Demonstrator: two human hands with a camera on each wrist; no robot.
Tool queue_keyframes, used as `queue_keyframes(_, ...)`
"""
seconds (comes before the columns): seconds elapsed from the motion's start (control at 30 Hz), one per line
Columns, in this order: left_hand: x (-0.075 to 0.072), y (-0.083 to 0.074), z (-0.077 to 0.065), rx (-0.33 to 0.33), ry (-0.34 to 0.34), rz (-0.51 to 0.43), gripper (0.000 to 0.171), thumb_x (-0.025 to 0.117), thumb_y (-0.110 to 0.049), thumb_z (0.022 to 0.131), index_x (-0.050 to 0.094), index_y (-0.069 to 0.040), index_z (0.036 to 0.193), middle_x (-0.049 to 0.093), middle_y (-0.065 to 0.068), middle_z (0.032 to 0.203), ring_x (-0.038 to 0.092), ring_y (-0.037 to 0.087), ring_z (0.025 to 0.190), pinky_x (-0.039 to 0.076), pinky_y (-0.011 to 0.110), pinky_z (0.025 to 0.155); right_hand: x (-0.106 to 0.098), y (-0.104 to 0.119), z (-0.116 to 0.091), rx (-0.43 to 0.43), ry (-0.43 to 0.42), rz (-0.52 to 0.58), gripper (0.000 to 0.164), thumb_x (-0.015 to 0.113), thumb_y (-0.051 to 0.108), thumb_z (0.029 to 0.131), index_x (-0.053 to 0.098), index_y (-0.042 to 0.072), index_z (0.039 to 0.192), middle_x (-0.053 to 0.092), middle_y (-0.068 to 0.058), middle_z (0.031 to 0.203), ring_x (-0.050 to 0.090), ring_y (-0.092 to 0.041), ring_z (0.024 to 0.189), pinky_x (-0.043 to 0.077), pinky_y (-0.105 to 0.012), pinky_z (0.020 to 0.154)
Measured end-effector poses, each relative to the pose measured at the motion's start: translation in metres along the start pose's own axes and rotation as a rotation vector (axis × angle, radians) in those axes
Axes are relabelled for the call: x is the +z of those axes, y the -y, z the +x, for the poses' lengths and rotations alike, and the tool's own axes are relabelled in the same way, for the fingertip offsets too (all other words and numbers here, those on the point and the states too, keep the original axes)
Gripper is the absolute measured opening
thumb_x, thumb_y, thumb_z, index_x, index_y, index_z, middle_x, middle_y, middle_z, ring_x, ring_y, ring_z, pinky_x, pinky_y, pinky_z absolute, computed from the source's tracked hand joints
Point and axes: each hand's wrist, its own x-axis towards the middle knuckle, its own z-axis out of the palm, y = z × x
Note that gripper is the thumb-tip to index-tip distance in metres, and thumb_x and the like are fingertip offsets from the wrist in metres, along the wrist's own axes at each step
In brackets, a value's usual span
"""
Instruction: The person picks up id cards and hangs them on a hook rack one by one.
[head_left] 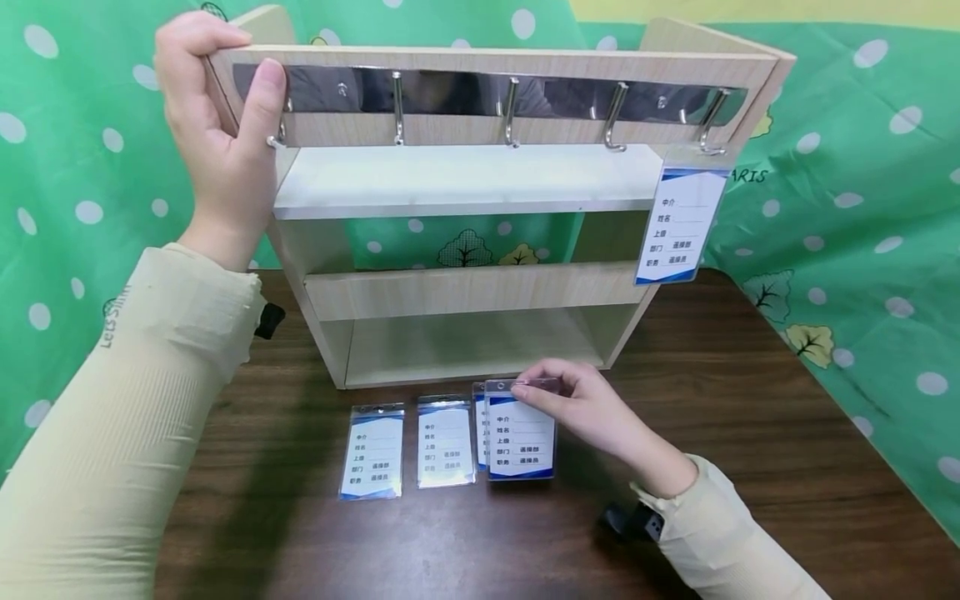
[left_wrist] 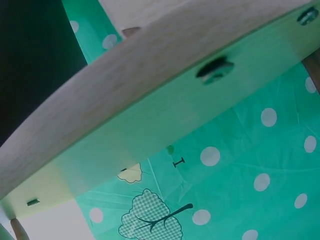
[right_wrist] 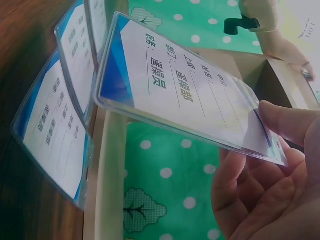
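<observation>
My left hand point(head_left: 225, 125) grips the upper left corner of a wooden shelf rack point(head_left: 472, 287), thumb in front of the metal hook strip point(head_left: 453, 92) and fingers behind the board. Between thumb and fingers of my right hand point(head_left: 592, 408) is the top edge of a badge card in a clear sleeve point(head_left: 521, 437). The right wrist view shows this badge card point(right_wrist: 175, 90) tilted and raised above the others. Partly behind it lies another badge card point(head_left: 480, 433). Two more badge cards point(head_left: 446, 442) point(head_left: 372, 454) lie to its left. One badge card point(head_left: 684, 221) hangs from the rightmost hook.
The rack stands on a dark wood table point(head_left: 750, 433). Several hooks point(head_left: 512, 112) stick out from the strip toward me. A green dotted cloth point(head_left: 870, 250) hangs behind and at both sides.
</observation>
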Motion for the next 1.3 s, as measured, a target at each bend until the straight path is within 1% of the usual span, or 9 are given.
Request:
queue_keyframes(0.1,0.0,0.0,0.0,-0.001,0.001,0.009,0.022,0.058,-0.023,0.079,0.061,-0.014,0.099,0.051,-0.009,0.105,0.049,0.009,0.106,0.036,0.021,0.099,0.0,0.004,0.001,-0.009,-0.008,0.009,0.013,0.068,0.015,0.092,0.071,0.004,0.098,0.067,-0.007,0.083,0.055,-0.013,0.069,0.047,-0.025,0.058)
queue_keyframes(0.2,-0.001,0.001,0.001,-0.002,0.006,0.009,0.022,0.057,-0.023,0.079,0.061,-0.014,0.099,0.051,-0.009,0.105,0.049,0.009,0.106,0.036,0.021,0.098,0.0,0.008,0.002,-0.046,-0.023,0.019,0.011,0.067,0.012,0.092,0.07,0.002,0.097,0.068,-0.009,0.083,0.057,-0.011,0.068,0.048,-0.025,0.058)
queue_keyframes(0.37,-0.001,0.002,0.001,0.0,0.008,0.006,0.022,0.057,-0.023,0.079,0.06,-0.014,0.099,0.05,-0.009,0.104,0.048,0.009,0.105,0.036,0.021,0.097,-0.006,0.017,0.005,-0.113,-0.058,0.022,0.008,0.065,0.007,0.092,0.069,0.0,0.095,0.067,-0.011,0.083,0.056,-0.01,0.066,0.047,-0.024,0.057)
queue_keyframes(0.5,-0.002,0.002,0.001,0.004,0.008,0.013,0.023,0.057,-0.024,0.079,0.061,-0.014,0.099,0.05,-0.01,0.104,0.048,0.009,0.106,0.035,0.021,0.099,-0.014,0.028,0.005,-0.13,-0.102,-0.004,0.009,0.065,0.007,0.093,0.069,0.0,0.097,0.067,-0.012,0.083,0.056,-0.012,0.067,0.047,-0.025,0.057)
queue_keyframes(0.7,-0.003,0.003,0.001,0.01,0.01,0.03,0.024,0.058,-0.028,0.078,0.061,-0.015,0.098,0.05,-0.011,0.104,0.048,0.009,0.108,0.034,0.021,0.102,-0.028,0.048,0.002,-0.14,-0.193,-0.049,0.013,0.063,0.011,0.095,0.069,0.002,0.1,0.067,-0.011,0.087,0.059,-0.016,0.071,0.05,-0.027,0.059)
queue_keyframes(0.8,-0.003,0.003,0.002,0.013,0.013,0.032,0.025,0.058,-0.029,0.078,0.061,-0.015,0.099,0.05,-0.012,0.104,0.048,0.009,0.108,0.033,0.021,0.102,-0.035,0.055,0.002,-0.175,-0.247,-0.058,0.013,0.062,0.01,0.095,0.069,0.0,0.1,0.068,-0.007,0.087,0.06,-0.016,0.071,0.05,-0.026,0.06)
queue_keyframes(1.03,-0.004,0.003,0.003,0.017,0.008,0.032,0.027,0.058,-0.031,0.077,0.062,-0.015,0.098,0.051,-0.013,0.102,0.048,0.009,0.108,0.033,0.021,0.102,-0.053,0.07,0.003,-0.228,-0.339,-0.09,0.015,0.063,0.011,0.095,0.07,0.001,0.103,0.068,0.012,0.087,0.06,-0.014,0.072,0.048,-0.022,0.062)
queue_keyframes(1.2,-0.004,0.004,0.002,0.019,0.013,0.045,0.027,0.058,-0.031,0.077,0.062,-0.015,0.099,0.051,-0.014,0.103,0.047,0.009,0.11,0.032,0.021,0.103,-0.066,0.08,0.007,-0.242,-0.396,-0.126,0.016,0.065,0.012,0.094,0.071,0.002,0.105,0.068,0.018,0.086,0.058,-0.012,0.072,0.045,-0.021,0.062)
queue_keyframes(1.3,-0.004,0.004,0.002,0.023,0.014,0.048,0.028,0.057,-0.032,0.077,0.062,-0.015,0.099,0.051,-0.014,0.103,0.047,0.009,0.11,0.032,0.021,0.104,-0.073,0.085,0.009,-0.252,-0.428,-0.135,0.017,0.066,0.012,0.093,0.071,0.001,0.105,0.068,0.017,0.084,0.056,-0.012,0.07,0.043,-0.021,0.061)
